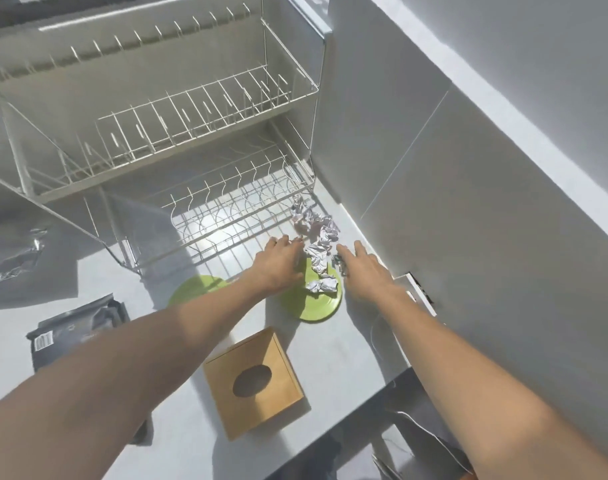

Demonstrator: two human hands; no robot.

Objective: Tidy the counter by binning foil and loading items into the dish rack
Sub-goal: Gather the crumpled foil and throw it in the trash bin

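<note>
Crumpled silver foil [317, 237] lies on the counter in a strip from the dish rack's right corner down onto a green plate [316, 306]. My left hand [278, 261] reaches flat over that plate's left side, fingers straight, just left of the foil. On the foil's right, my right hand [363, 268] stretches forward with its fingers straight too. A second green plate [195, 287] sits further left, half hidden by my left forearm. The white two-tier wire dish rack [177, 140] stands behind, with both tiers bare.
A wooden tissue box [254, 379] sits near the counter's front edge. Black packets [77, 327] and a crinkled plastic bag [11, 258] lie at the left. A grey tiled wall [451, 188] closes the right side, with a white socket [416, 289] on it.
</note>
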